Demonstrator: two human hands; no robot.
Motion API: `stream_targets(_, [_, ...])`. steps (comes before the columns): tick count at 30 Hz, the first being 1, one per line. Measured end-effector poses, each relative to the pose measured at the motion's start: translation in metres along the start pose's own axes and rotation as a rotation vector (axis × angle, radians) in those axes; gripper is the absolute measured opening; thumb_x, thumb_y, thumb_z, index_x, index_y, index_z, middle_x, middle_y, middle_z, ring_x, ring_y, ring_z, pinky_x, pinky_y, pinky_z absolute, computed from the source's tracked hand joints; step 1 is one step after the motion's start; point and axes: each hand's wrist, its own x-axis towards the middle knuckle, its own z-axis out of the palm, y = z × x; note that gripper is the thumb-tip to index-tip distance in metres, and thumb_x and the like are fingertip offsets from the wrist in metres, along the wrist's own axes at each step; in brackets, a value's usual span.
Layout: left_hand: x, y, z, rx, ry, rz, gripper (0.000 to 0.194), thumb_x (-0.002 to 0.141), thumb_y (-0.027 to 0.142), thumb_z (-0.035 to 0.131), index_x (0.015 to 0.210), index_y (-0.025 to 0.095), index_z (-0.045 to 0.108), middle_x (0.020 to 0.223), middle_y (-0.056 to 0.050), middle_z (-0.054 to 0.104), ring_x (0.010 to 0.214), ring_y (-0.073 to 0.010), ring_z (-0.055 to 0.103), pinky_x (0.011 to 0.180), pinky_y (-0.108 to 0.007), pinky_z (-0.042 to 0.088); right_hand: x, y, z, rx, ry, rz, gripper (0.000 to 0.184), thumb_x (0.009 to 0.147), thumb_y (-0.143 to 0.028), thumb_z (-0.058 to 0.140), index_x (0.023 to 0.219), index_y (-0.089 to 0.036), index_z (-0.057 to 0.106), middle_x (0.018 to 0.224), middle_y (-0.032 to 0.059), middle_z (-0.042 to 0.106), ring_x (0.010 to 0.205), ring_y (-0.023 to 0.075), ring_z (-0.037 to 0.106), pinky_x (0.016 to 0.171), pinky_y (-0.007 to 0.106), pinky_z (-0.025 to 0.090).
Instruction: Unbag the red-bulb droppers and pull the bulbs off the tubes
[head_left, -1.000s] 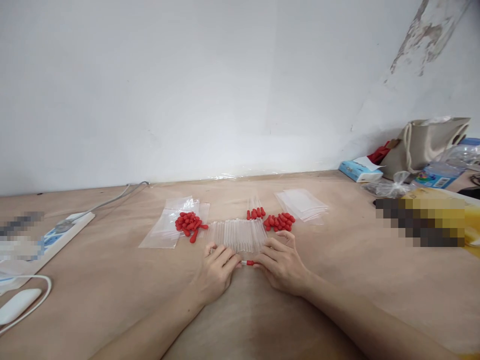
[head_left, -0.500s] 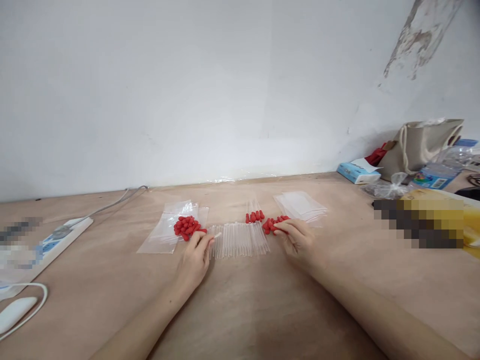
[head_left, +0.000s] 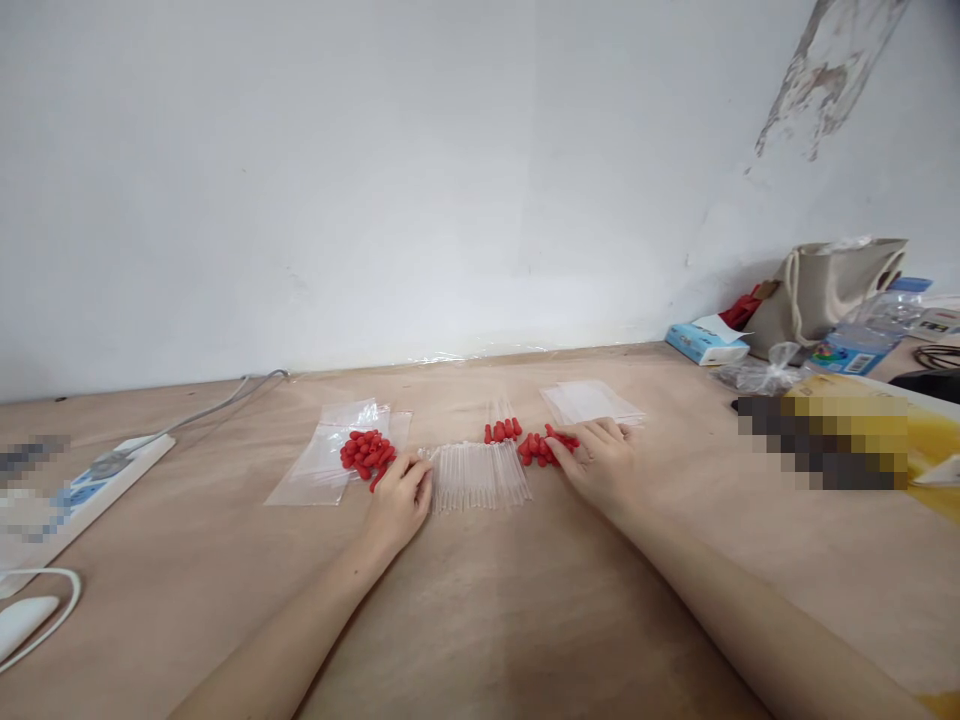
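Note:
My left hand (head_left: pixel 401 500) is closed in a pinch at the left end of a row of clear dropper tubes (head_left: pixel 480 475). A clear dropper tube shows faintly at its fingertips, mostly hidden. Beside that hand, red rubber bulbs (head_left: pixel 366 452) lie heaped on clear plastic bags (head_left: pixel 311 470). My right hand (head_left: pixel 604 465) rests with thumb and fingers apart at a second pile of red rubber bulbs (head_left: pixel 534 450), touching its right side. Behind the row lie several droppers with red bulbs fitted (head_left: pixel 502 430), their clear tubes pointing to the wall.
More clear bags (head_left: pixel 589 402) lie behind my right hand. At right are a blue tissue pack (head_left: pixel 706 343), a cloth bag (head_left: pixel 832 290), a plastic bottle (head_left: pixel 855 350) and a yellow package (head_left: pixel 847 415). A power strip (head_left: pixel 142 470) with cables lies at left.
My right hand's thumb and fingers have spread apart over the bulbs. My left hand has turned slightly, hiding more of the tube. The view has shifted a little.

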Motion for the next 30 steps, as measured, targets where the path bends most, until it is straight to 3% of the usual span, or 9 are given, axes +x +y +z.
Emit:
stream_targets(7, [-0.005,0.008,0.001,-0.096,-0.047,-0.031,0.017,0.082,0.028,0.048,0.089,0.017,0.061,0.088,-0.005,0.056,0.081,-0.0150,0.056,0.075,-0.028,0.047,0.006,-0.012,0.006,-0.147,-0.067,-0.078,0.018,0.081,-0.032,0.051,0.072,-0.023,0.063,0.074,-0.0011,0.064,0.080,0.0171,0.051,0.092,0.045,0.015])
stream_targets(11, [-0.001,0.010,-0.003,-0.124,-0.034,-0.065,0.021,0.083,0.029,0.046,0.095,0.019,0.060,0.092,-0.005,0.057,0.084,-0.0157,0.056,0.075,-0.029,0.047,0.006,-0.011,0.006,-0.163,-0.083,-0.046,0.021,0.078,-0.037,0.052,0.068,-0.022,0.063,0.080,0.0009,0.062,0.084,0.0189,0.050,0.093,0.047,0.014])
stream_targets(15, [0.020,0.016,-0.001,-0.115,-0.080,-0.101,0.020,0.082,0.031,0.046,0.085,0.020,0.062,0.086,-0.004,0.058,0.083,-0.0173,0.056,0.075,-0.031,0.045,0.003,-0.009,0.007,-0.149,-0.027,-0.008,0.017,0.078,-0.035,0.053,0.073,-0.023,0.064,0.083,0.0010,0.062,0.084,0.0183,0.051,0.093,0.047,0.015])
stream_targets(20, [0.065,0.030,0.027,-0.138,-0.252,-0.139,0.021,0.074,0.039,0.056,0.077,0.019,0.061,0.083,-0.004,0.058,0.087,-0.0206,0.053,0.078,-0.034,0.041,-0.005,-0.007,0.004,-0.127,0.089,0.020,0.013,0.078,-0.031,0.054,0.073,-0.024,0.064,0.084,0.0008,0.063,0.081,0.0165,0.053,0.093,0.044,0.016])
stream_targets(23, [0.086,0.033,0.051,-0.233,-0.316,-0.241,0.029,0.067,0.047,0.060,0.065,0.019,0.059,0.073,-0.003,0.058,0.079,-0.0197,0.054,0.073,-0.031,0.040,-0.008,-0.010,0.001,-0.106,0.107,0.013,0.011,0.078,-0.030,0.055,0.073,-0.025,0.064,0.083,0.0007,0.063,0.079,0.0155,0.053,0.093,0.043,0.018])
stream_targets(26, [0.096,0.031,0.067,-0.294,-0.331,-0.325,0.033,0.061,0.051,0.063,0.059,0.019,0.057,0.068,-0.002,0.059,0.070,-0.0179,0.053,0.064,-0.028,0.038,-0.009,-0.014,-0.001,-0.076,0.089,-0.007,0.010,0.077,-0.029,0.055,0.073,-0.025,0.063,0.083,0.0001,0.062,0.078,0.0148,0.054,0.093,0.043,0.018])
stream_targets(30, [0.097,0.026,0.070,-0.367,-0.325,-0.425,0.031,0.061,0.049,0.063,0.057,0.018,0.061,0.064,-0.002,0.062,0.062,-0.0161,0.054,0.057,-0.026,0.036,-0.009,-0.017,0.001,-0.048,0.079,-0.035,0.010,0.077,-0.028,0.055,0.072,-0.025,0.062,0.082,-0.0008,0.062,0.079,0.0148,0.054,0.094,0.043,0.017])
